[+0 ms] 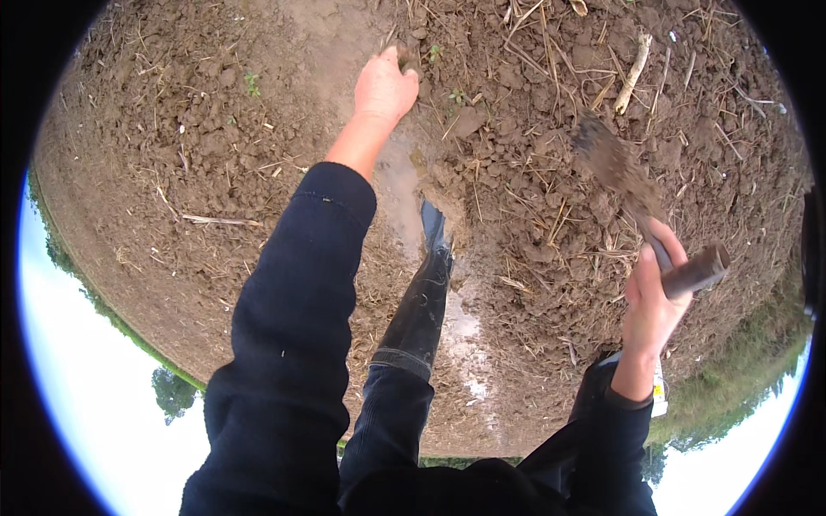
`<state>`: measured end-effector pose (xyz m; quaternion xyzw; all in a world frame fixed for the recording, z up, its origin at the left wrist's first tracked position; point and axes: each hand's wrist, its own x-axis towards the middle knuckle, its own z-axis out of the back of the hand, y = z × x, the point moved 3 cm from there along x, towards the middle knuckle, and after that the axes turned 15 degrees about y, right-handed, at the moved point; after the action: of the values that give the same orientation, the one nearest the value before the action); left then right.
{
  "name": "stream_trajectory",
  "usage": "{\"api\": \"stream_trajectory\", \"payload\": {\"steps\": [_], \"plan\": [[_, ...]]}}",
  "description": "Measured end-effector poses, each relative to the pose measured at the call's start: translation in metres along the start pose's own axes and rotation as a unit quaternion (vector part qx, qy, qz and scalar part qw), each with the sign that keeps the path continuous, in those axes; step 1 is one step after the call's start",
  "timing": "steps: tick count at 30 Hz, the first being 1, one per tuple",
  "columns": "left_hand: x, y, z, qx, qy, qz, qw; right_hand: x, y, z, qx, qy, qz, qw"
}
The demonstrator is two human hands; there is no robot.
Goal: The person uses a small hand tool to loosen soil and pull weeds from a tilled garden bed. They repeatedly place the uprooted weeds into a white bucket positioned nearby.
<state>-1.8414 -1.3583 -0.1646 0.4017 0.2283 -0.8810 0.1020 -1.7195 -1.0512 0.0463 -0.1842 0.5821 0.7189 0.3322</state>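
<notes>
Ahead of me, over a wet muddy furrow [400, 187], my left hand [386, 87] is closed round a small brown clump [406, 59], probably soil with plant bits; the fingers partly hide it. My right hand [655, 290], off to the right, grips a hand trowel [623, 171] near where handle and neck meet. Its blade is caked with mud, blurred, and points up and left over the cloddy soil. The tube-like handle [697, 271] sticks out to the right of the fist.
One black rubber boot [416, 309] stands in the furrow, its foot partly sunk in mud. Clods and straw cover the soil [529, 174]. A thick pale stalk [634, 74] lies beyond the trowel, and small green seedlings [251, 84] grow at left. A white object [659, 390] is behind my right wrist.
</notes>
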Motion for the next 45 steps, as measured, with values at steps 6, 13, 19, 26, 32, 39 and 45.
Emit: {"api": "stream_trajectory", "payload": {"steps": [6, 13, 19, 26, 32, 39, 45], "plan": [[0.048, -0.033, -0.023, 0.099, -0.054, 0.023, 0.993, -0.001, 0.007, 0.046, -0.148, -0.052, -0.023, 0.987], [0.050, -0.004, -0.025, -0.014, -0.103, -0.038, 0.994, 0.059, 0.013, 0.027, -0.204, 0.009, -0.063, 0.977], [-0.018, 0.000, -0.005, -0.269, -0.074, -0.104, 0.955, 0.087, 0.018, 0.015, -0.246, 0.044, -0.080, 0.965], [-0.023, -0.049, -0.007, -0.470, 0.005, -0.105, 0.877, 0.091, 0.010, 0.011, -0.238, 0.056, -0.073, 0.967], [-0.026, -0.049, 0.006, -0.535, 0.032, -0.089, 0.840, 0.089, 0.007, 0.010, -0.219, 0.071, -0.064, 0.971], [-0.034, -0.047, 0.023, -0.712, 0.087, -0.133, 0.684, 0.083, -0.002, 0.010, -0.224, 0.066, -0.049, 0.971], [-0.040, -0.051, 0.020, -0.745, 0.121, -0.128, 0.643, 0.082, 0.002, 0.005, -0.222, 0.075, -0.078, 0.969]]}}
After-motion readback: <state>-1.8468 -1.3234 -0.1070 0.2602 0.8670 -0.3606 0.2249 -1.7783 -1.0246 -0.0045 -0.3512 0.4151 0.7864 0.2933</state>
